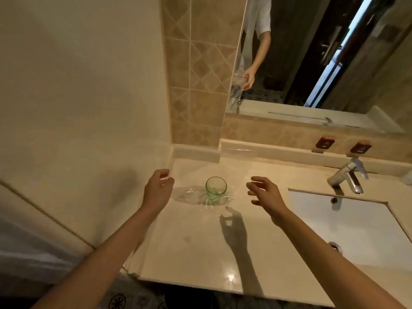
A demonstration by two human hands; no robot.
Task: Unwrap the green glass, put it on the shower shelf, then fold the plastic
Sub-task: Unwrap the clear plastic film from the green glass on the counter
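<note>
A green glass [215,188] stands upright on the beige counter [191,239], near the back left corner. Clear plastic wrap [189,195] lies spread flat under and around its base. My left hand [157,188] hovers to the left of the glass with its fingers curled and apart, at the left edge of the plastic; whether it touches the plastic I cannot tell. My right hand [265,195] floats to the right of the glass, fingers spread, holding nothing. Neither hand touches the glass.
A white sink basin [356,228] with a chrome tap [347,177] fills the counter's right side. A mirror [312,52] hangs above the backsplash ledge [278,150]. A cream wall [78,97] closes off the left. The counter's front edge [200,284] runs below my forearms.
</note>
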